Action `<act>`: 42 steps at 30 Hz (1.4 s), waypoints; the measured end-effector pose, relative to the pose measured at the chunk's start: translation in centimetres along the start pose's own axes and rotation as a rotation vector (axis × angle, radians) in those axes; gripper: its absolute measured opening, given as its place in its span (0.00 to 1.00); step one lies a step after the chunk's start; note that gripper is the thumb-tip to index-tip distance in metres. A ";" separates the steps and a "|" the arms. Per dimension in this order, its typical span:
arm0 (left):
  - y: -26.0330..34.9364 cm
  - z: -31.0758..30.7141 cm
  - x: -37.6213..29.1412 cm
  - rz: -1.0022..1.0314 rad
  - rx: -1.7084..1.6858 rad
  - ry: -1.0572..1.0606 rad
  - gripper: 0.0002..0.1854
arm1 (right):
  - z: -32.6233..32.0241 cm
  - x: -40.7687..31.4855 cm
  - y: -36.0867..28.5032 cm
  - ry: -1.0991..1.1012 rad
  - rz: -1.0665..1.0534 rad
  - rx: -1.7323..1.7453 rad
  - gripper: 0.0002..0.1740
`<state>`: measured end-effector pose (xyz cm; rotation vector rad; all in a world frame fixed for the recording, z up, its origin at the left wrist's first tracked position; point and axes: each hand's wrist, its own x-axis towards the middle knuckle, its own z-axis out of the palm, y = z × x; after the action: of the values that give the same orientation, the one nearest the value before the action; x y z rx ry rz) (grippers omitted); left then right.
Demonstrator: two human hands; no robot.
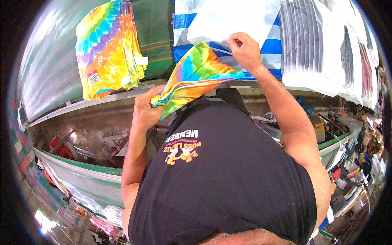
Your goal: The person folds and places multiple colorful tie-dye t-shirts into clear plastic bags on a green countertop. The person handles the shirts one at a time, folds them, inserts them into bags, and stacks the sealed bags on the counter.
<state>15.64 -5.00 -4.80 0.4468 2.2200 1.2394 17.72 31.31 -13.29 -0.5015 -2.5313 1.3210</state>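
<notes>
My left hand (146,107) grips one end of a folded tie-dye garment (196,65) in yellow, orange, green and blue. The garment slants up to the right in front of my waist, its layered edges showing. My right hand (246,50) is raised past its far end, thumb and fingers curled close together over a white sheet (228,18). Whether those fingers pinch something thin is not clear. Beneath the sheet lies blue-and-white striped plastic (271,49). To the left, a stack of folded tie-dye shirts (104,58) rests on a green surface (154,39).
At the right stands a row of folded pieces in clear plastic (306,46). The work table's front edge (92,102) runs before me. Cluttered trough (92,144) spaces with a green rim lie below on both sides. A yellow-topped box (317,125) sits at the right.
</notes>
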 end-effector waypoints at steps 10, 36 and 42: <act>0.0 0.4 0.3 -0.015 0.048 0.059 0.22 | -1.1 -1.2 2.2 -0.064 -0.609 -0.285 0.08; 3.9 -2.6 0.6 0.148 0.026 -0.073 0.23 | -2.3 0.8 0.5 -0.129 -0.546 -0.689 0.61; 1.8 -1.0 5.2 0.041 0.045 0.032 0.22 | -3.5 0.0 2.9 -0.234 -0.639 -0.381 0.44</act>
<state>11.01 -1.97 -4.42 0.4957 2.2798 1.2271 19.55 35.43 -13.73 0.4095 -2.7819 0.6986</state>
